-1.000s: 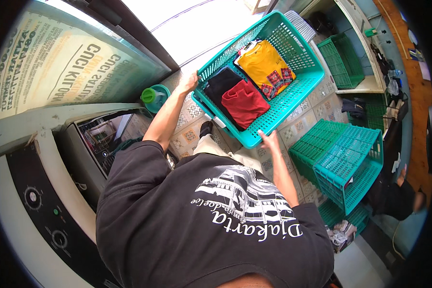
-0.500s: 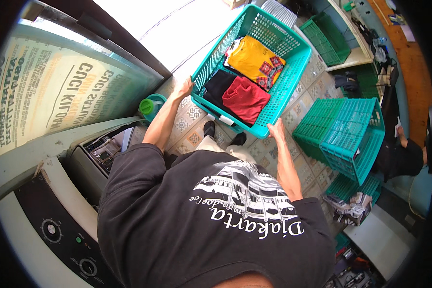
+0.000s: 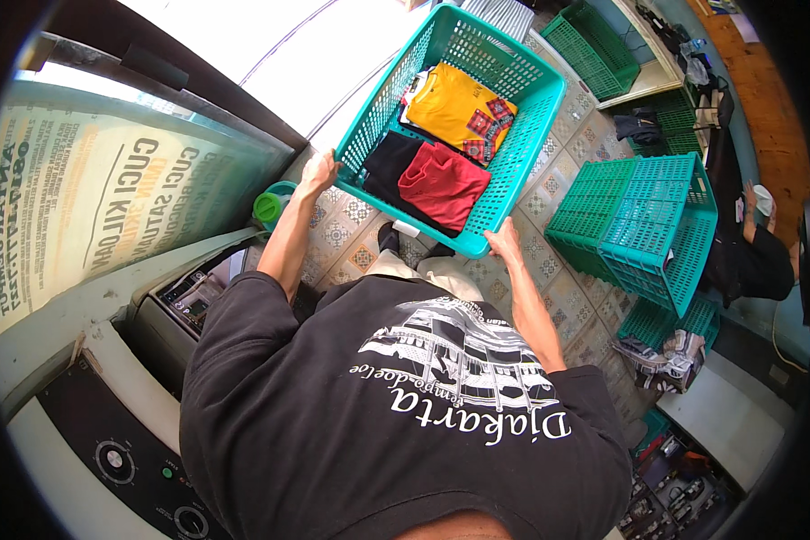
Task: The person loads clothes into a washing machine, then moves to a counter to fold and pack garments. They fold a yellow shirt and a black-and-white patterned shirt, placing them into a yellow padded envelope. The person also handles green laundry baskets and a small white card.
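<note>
In front of me, both my hands carry a turquoise plastic laundry basket (image 3: pixel 542 101) by its near corners, tilted so its inside shows. My left hand (image 3: pixel 321 171) is closed around the rim at the near left corner. At the near right corner, my right hand (image 3: pixel 504 241) grips the rim. Inside lie folded clothes: a yellow shirt (image 3: pixel 450 97) with red patterned patches toward the far side, a red garment (image 3: pixel 448 187) nearer me, and a black garment (image 3: pixel 385 164) to its left. The basket's underside is hidden.
Stacked green crates (image 3: pixel 594 220) stand on the patterned tile floor (image 3: pixel 558 306) to my right. Beyond them is a person in dark clothes (image 3: pixel 758 265). A machine with dials (image 3: pixel 112 459) is at lower left, near a green-lidded container (image 3: pixel 267 209). Another crate (image 3: pixel 594 45) sits farther off.
The basket and both hands have shifted slightly left in view, with the grip unchanged. The stacked crates also appear a little higher. The other person's hand with a white item has moved up.
</note>
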`<action>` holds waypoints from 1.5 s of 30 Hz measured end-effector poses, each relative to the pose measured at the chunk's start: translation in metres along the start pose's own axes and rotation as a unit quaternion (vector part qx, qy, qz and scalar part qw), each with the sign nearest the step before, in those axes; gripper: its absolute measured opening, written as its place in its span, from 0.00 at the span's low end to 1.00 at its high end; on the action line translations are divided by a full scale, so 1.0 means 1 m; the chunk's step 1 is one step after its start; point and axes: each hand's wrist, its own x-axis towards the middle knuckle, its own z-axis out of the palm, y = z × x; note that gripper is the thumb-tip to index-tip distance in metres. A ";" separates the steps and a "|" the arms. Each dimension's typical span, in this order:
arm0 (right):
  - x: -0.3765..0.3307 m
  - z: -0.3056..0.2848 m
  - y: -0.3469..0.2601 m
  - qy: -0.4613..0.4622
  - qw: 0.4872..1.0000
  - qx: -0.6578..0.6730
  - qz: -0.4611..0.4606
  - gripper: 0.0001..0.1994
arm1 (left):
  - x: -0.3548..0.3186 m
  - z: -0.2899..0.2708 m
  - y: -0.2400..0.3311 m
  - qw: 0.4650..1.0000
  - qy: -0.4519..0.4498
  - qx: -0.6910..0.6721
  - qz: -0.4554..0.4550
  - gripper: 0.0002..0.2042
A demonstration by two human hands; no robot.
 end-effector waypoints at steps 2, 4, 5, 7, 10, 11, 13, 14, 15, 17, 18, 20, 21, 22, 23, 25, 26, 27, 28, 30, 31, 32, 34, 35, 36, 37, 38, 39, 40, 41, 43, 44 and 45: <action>0.003 0.000 0.010 -0.005 0.999 -0.029 0.015 0.25 | -0.006 0.006 0.001 1.000 -0.010 -0.009 0.010 0.14; 0.007 -0.002 0.009 -0.015 0.999 -0.043 0.028 0.25 | -0.010 0.002 0.006 1.000 -0.021 -0.010 0.006 0.15; 0.008 -0.002 0.010 -0.028 0.999 -0.035 0.023 0.24 | -0.009 0.008 0.006 0.999 0.000 -0.037 0.015 0.13; 0.003 -0.015 -0.001 -0.058 0.998 -0.022 0.009 0.24 | -0.002 0.015 0.006 1.000 -0.008 -0.006 -0.015 0.16; 0.006 -0.009 -0.006 -0.049 0.998 -0.030 0.029 0.22 | 0.019 0.028 -0.008 0.999 -0.017 -0.011 -0.030 0.12; 0.009 -0.002 0.000 -0.027 0.998 -0.031 0.040 0.22 | 0.030 0.037 -0.022 0.999 -0.036 0.004 0.007 0.11; 0.031 0.033 0.039 0.105 0.991 -0.045 -0.064 0.23 | 0.055 0.045 -0.046 0.987 -0.083 0.074 0.116 0.13; 0.027 0.032 0.034 0.097 0.994 -0.034 -0.031 0.24 | 0.056 0.034 -0.033 0.992 -0.086 0.018 0.091 0.16; 0.021 0.030 0.024 0.093 0.995 -0.024 0.005 0.25 | 0.055 0.016 -0.006 0.990 -0.109 0.021 0.090 0.19; 0.018 0.033 0.019 0.112 0.994 -0.010 -0.002 0.22 | 0.072 0.019 -0.013 0.991 -0.048 0.033 0.121 0.21; 0.015 0.031 0.017 0.116 0.993 -0.024 0.005 0.22 | 0.082 0.028 -0.025 0.970 0.030 0.035 0.237 0.24; 0.011 0.036 0.023 0.154 0.988 -0.015 0.019 0.19 | 0.094 0.009 0.039 0.995 -0.068 -0.024 0.076 0.26; 0.009 0.040 0.022 0.183 0.983 -0.003 0.018 0.18 | 0.096 -0.004 0.059 0.991 -0.092 -0.081 0.051 0.25; 0.007 0.046 0.015 0.208 0.978 0.009 0.011 0.17 | 0.114 0.001 0.039 0.993 -0.059 -0.071 0.079 0.24; 0.006 0.054 0.007 0.232 0.972 0.018 0.005 0.15 | 0.131 0.010 0.017 0.992 -0.027 -0.064 0.107 0.23; -0.001 0.056 -0.004 0.285 0.959 0.006 0.009 0.14 | 0.140 0.012 0.019 0.974 -0.057 -0.160 0.147 0.19; -0.009 0.057 -0.009 0.304 0.953 -0.004 0.010 0.13 | 0.146 0.010 0.021 0.965 -0.084 -0.199 0.150 0.17; -0.021 0.061 -0.013 0.317 0.948 -0.017 0.013 0.13 | 0.149 0.008 0.026 0.965 -0.097 -0.193 0.150 0.17; -0.024 0.064 -0.021 0.323 0.946 -0.018 0.016 0.12 | 0.157 0.002 0.032 0.965 -0.102 -0.190 0.151 0.16; -0.039 0.071 -0.035 0.314 0.948 0.018 0.040 0.12 | 0.162 -0.017 0.051 0.981 -0.117 -0.101 0.116 0.17; -0.044 0.068 -0.045 0.312 0.948 0.036 0.038 0.11 | 0.180 -0.011 0.038 0.982 -0.072 -0.079 0.155 0.17; -0.049 0.086 -0.043 0.337 0.939 0.017 0.060 0.11 | 0.184 -0.013 0.039 0.979 -0.080 -0.078 0.172 0.17; -0.060 0.102 -0.051 0.304 0.945 0.011 0.123 0.13 | 0.181 -0.027 0.077 0.971 -0.103 -0.120 0.180 0.16; -0.057 0.119 -0.046 0.311 0.943 0.006 0.119 0.15 | 0.196 -0.021 0.074 0.979 -0.109 -0.054 0.161 0.16; -0.049 0.143 -0.046 0.427 0.895 -0.070 0.108 0.14 | 0.208 -0.020 0.079 0.979 -0.093 -0.040 0.178 0.16; -0.049 0.134 -0.057 0.333 0.926 0.006 0.180 0.13 | 0.218 -0.015 0.083 0.978 -0.072 -0.027 0.192 0.16; -0.050 0.135 -0.065 0.361 0.912 0.005 0.196 0.13 | 0.218 -0.022 0.100 0.977 -0.086 -0.039 0.190 0.17; -0.048 0.131 -0.071 0.365 0.906 0.023 0.212 0.14 | 0.216 -0.032 0.118 0.976 -0.099 -0.052 0.188 0.17; -0.052 0.121 -0.082 0.440 0.877 -0.010 0.193 0.14 | 0.220 -0.021 0.114 0.975 -0.089 -0.040 0.199 0.17; -0.047 0.124 -0.071 0.360 0.898 0.051 0.249 0.15 | 0.227 -0.008 0.114 0.974 -0.080 -0.027 0.212 0.17; -0.039 0.113 -0.052 0.360 0.902 0.041 0.235 0.16 | 0.229 0.012 0.115 0.978 -0.075 -0.034 0.193 0.17; -0.033 0.109 -0.056 0.374 0.897 0.023 0.233 0.16 | 0.238 0.008 0.118 0.978 -0.080 -0.026 0.190 0.17; -0.029 0.103 -0.057 0.388 0.892 0.005 0.231 0.17 | 0.247 0.008 0.125 0.977 -0.087 -0.025 0.191 0.17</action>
